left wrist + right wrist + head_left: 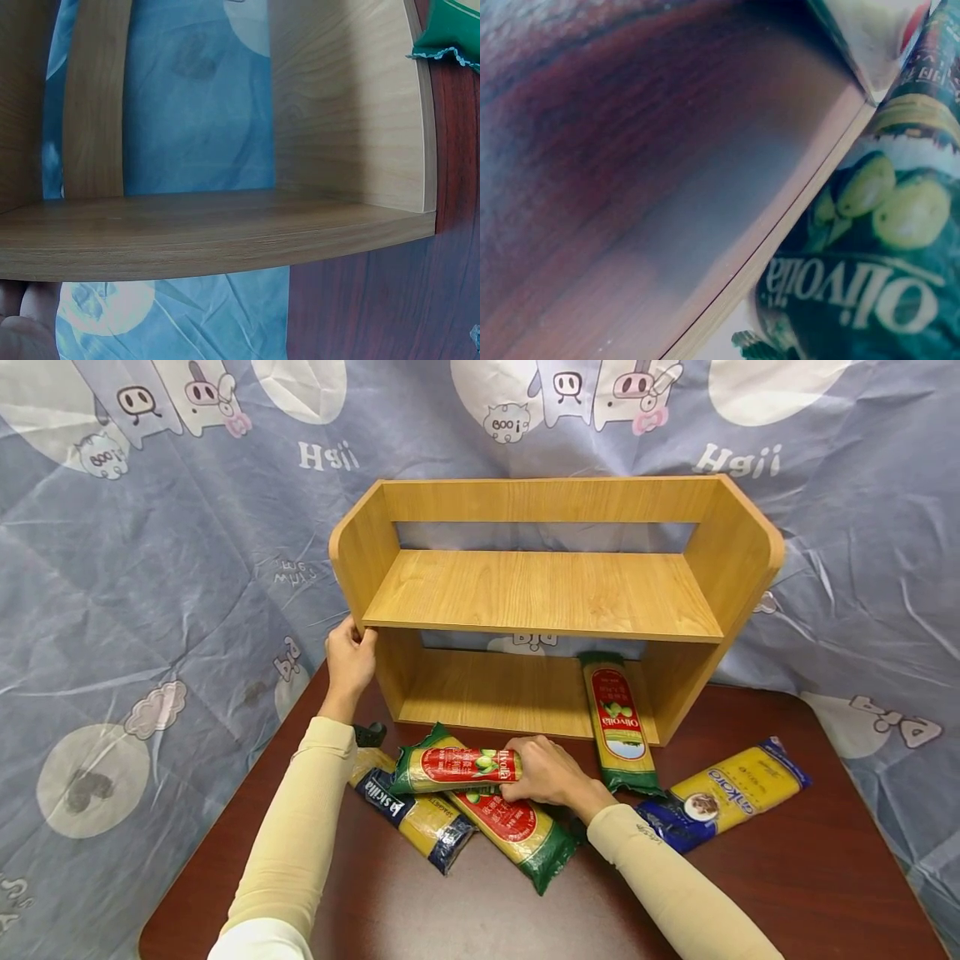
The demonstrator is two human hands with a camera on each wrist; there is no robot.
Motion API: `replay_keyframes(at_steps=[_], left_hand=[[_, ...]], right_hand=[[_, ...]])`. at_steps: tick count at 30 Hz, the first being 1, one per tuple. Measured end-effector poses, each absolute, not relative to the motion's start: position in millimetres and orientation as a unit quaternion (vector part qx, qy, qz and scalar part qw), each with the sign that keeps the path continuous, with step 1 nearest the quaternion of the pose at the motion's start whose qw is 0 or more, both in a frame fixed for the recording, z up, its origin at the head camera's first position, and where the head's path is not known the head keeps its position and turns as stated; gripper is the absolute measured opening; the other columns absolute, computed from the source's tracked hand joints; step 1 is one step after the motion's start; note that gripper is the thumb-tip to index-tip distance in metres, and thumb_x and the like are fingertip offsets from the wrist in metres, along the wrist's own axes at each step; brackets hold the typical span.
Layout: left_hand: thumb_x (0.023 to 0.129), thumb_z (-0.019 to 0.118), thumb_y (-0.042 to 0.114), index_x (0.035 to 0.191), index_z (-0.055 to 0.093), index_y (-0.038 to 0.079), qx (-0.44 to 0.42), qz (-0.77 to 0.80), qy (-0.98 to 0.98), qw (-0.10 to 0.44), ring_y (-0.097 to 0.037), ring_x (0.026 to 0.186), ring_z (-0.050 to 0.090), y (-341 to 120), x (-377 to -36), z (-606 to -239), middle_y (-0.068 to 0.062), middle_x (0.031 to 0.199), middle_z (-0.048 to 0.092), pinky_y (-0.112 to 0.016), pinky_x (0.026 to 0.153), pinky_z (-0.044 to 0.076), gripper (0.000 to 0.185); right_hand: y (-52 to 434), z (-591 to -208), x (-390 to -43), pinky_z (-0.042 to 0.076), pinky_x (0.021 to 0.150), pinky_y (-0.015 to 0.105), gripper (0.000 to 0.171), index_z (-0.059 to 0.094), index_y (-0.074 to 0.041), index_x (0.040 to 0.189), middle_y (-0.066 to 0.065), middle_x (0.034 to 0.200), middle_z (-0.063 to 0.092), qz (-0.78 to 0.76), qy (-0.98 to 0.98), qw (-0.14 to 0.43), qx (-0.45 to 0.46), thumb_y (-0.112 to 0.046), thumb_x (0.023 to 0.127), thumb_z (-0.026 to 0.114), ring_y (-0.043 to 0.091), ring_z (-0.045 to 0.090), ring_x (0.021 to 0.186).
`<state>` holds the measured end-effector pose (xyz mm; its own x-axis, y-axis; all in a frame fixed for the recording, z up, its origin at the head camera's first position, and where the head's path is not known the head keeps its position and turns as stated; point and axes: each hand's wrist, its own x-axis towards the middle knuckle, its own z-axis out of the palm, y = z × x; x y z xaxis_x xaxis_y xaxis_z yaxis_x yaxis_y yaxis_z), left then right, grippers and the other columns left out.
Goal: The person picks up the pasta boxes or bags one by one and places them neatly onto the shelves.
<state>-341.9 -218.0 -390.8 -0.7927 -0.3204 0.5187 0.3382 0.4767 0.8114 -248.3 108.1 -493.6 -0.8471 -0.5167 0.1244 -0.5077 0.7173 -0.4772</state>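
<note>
The right grip [543, 772] clenches a slippery pasta pack [457, 768]; its content seems stiff but brittle, so holding at the middle is best, while the left grip [349, 657] grasps the shelf side [363, 556]

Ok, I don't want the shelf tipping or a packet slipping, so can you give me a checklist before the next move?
1. Left hand steadies the wooden shelf at its left side panel: ok.
2. Right hand grips the top Olivoila packet: ok.
3. Upper shelf board bare: ok.
4. Lower bay has room beside the packet already lying in it: ok.
5. Gripped packet free of the packets under it: cannot tell.
</note>
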Motion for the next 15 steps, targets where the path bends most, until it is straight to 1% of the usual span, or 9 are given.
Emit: replay_keyframes(at_steps=[5,9,12,15], left_hand=[[0.094,0.06,0.007,0.096,0.072,0.001,-0.008,-0.512,-0.796,0.323,-0.013,0.066,0.057,-217,-342,-390,-0.017,0.076,0.069,-0.023,0.056,0.041,0.013],[0.094,0.06,0.008,0.097,0.072,0.001,-0.012,-0.511,-0.797,0.323,-0.013,0.067,0.058,-217,-342,-390,-0.017,0.076,0.07,-0.023,0.057,0.042,0.014],[0.095,0.06,0.008,0.097,0.072,0.002,-0.011,-0.511,-0.796,0.324,-0.013,0.068,0.059,-218,-342,-392,-0.014,0.076,0.07,-0.023,0.058,0.043,0.014],[0.094,0.061,0.008,0.096,0.072,0.002,-0.011,-0.513,-0.795,0.325,-0.013,0.067,0.059,-218,-343,-393,-0.012,0.074,0.069,-0.023,0.056,0.042,0.013]], right_hand=[[113,-491,-248,0.048,0.057,0.029,0.062,0.068,-0.006,0.115,-0.01,0.074,0.062,-0.262,0.931,0.006,-0.253,-0.038,0.064,0.083,0.008,0.053,0.058],[116,-489,-248,0.046,0.054,0.029,0.068,0.066,-0.001,0.121,-0.009,0.064,0.059,-0.266,0.934,0.006,-0.24,-0.039,0.066,0.081,0.007,0.046,0.051],[119,-488,-248,0.046,0.053,0.029,0.069,0.066,0.001,0.121,-0.007,0.065,0.06,-0.268,0.936,-0.003,-0.228,-0.039,0.067,0.081,0.007,0.046,0.051],[120,-486,-248,0.047,0.055,0.028,0.065,0.067,-0.001,0.116,-0.005,0.075,0.063,-0.27,0.939,-0.016,-0.213,-0.038,0.066,0.083,0.009,0.052,0.058]])
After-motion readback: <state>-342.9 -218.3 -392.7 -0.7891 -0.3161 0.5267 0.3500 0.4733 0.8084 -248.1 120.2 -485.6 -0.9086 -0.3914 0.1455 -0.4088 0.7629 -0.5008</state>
